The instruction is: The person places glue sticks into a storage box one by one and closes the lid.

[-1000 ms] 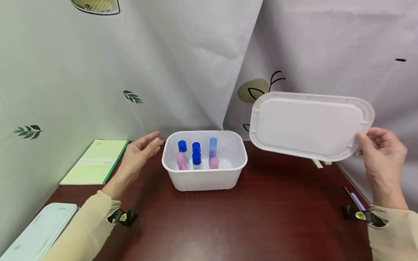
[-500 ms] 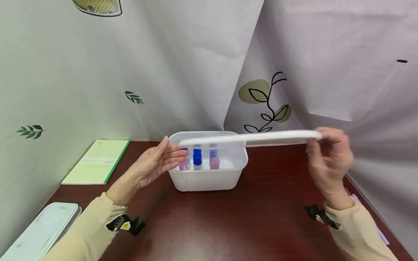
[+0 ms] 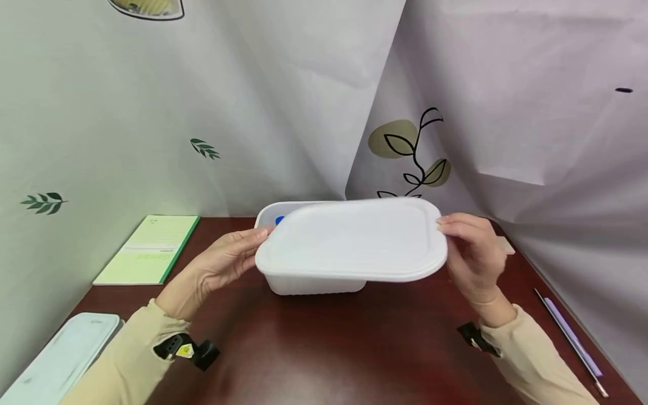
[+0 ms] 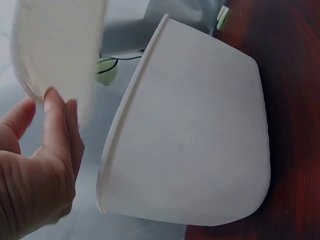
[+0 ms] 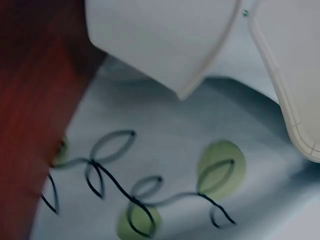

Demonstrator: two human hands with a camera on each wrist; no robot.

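Note:
A white plastic lid (image 3: 354,239), smooth side up, is held tilted over the white bin (image 3: 315,286) on the table. My left hand (image 3: 228,261) pinches the lid's left end; in the left wrist view the fingertips (image 4: 52,97) lie against it. The right hand (image 3: 475,256) grips the lid's right end between thumb and fingers. One blue cap (image 3: 279,220) shows inside the bin; the lid hides the rest of the contents. In the left wrist view the bin's wall (image 4: 190,130) stands beside the hand, and the right wrist view has the lid's ridged underside rim (image 5: 280,85).
A pale green notebook (image 3: 147,250) lies at the back left, and a white case (image 3: 66,351) nearer me on that side. Along the right edge lie a purple stick (image 3: 572,337) and a thin dark rod (image 3: 562,332). Curtains hang behind the table.
The right hand has brought the lid from the right, turning it from upright to nearly flat over the bin. The left hand has gone from free and open to holding the lid's left end.

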